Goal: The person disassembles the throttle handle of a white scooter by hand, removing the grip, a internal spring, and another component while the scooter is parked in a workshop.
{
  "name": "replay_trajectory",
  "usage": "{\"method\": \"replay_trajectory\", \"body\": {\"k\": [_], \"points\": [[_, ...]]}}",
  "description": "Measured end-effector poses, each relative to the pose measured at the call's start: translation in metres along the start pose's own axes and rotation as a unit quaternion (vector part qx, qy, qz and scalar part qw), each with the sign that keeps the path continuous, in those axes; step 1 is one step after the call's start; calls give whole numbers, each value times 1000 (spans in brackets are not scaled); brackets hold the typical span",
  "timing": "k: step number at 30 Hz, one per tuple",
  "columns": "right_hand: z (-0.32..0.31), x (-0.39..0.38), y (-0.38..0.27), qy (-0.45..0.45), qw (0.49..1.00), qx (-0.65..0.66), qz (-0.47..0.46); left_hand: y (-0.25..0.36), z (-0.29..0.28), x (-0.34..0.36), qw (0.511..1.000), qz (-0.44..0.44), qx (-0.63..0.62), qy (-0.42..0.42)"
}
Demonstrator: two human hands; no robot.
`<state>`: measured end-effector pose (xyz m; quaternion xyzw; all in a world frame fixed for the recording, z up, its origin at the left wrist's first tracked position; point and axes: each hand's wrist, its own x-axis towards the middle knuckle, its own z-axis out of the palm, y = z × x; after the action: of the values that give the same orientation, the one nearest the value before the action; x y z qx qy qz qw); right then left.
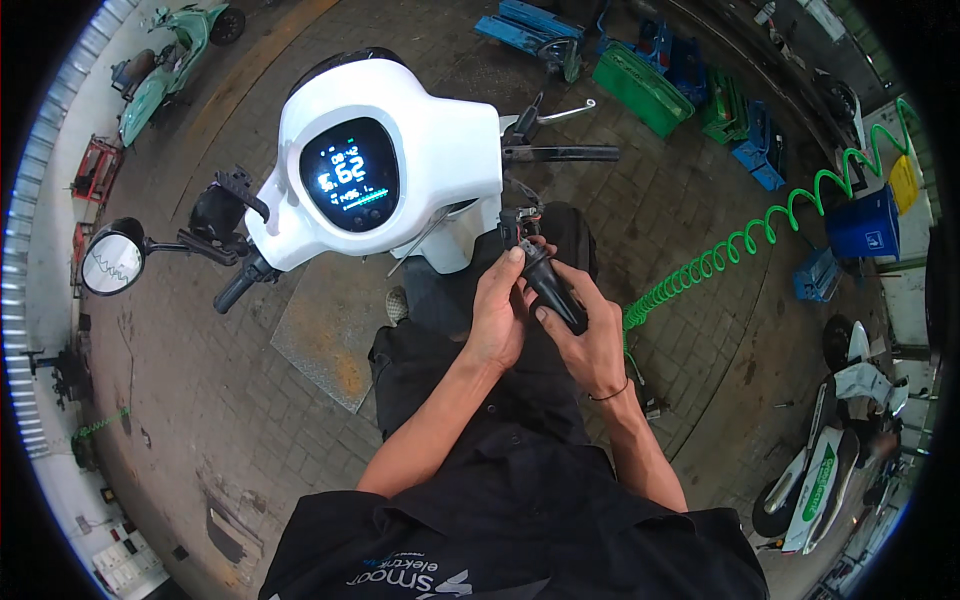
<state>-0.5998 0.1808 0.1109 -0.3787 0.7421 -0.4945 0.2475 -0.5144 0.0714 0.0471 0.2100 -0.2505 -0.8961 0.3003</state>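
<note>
Over my lap I hold a black throttle grip (558, 298) with both hands. My left hand (497, 318) is closed, its thumb pressed near the grip's upper end, beside a small black switch housing (512, 236) with wires and metal parts showing. The fingers of my right hand (594, 335) are wrapped round the grip's lower, tapered end. Just beyond my hands is a white scooter front (440, 130) with a lit display (350, 175). Its right handlebar tube (570, 154) is bare, and a silver brake lever (570, 112) sticks out beyond it. My fingers partly hide where housing and grip meet.
A round mirror (112, 264) juts out at the left, near the left handlebar grip (238, 290). Green and blue toolboxes (642, 88) stand at the far right. A coiled green air hose (720, 245) stretches along my right side. A metal plate (325, 330) lies on the paving.
</note>
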Motion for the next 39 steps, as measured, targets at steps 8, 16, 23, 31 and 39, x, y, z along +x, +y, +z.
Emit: {"method": "replay_trajectory", "body": {"k": [8,16,23,31,39], "points": [[-8,4,12,-55,996,72,26,2,-2,0,1000,-6,14,-7],[-17,0,26,-169,826,456,285,2,1,2,997,-58,-52,-12],[1,4,24,-11,998,31,-53,1,-1,3,999,-33,1,2],[1,4,1,-26,999,33,27,1,0,3,1000,-19,-23,8],[-2,4,18,-160,906,327,214,8,-7,4,998,-44,-43,-22]]}}
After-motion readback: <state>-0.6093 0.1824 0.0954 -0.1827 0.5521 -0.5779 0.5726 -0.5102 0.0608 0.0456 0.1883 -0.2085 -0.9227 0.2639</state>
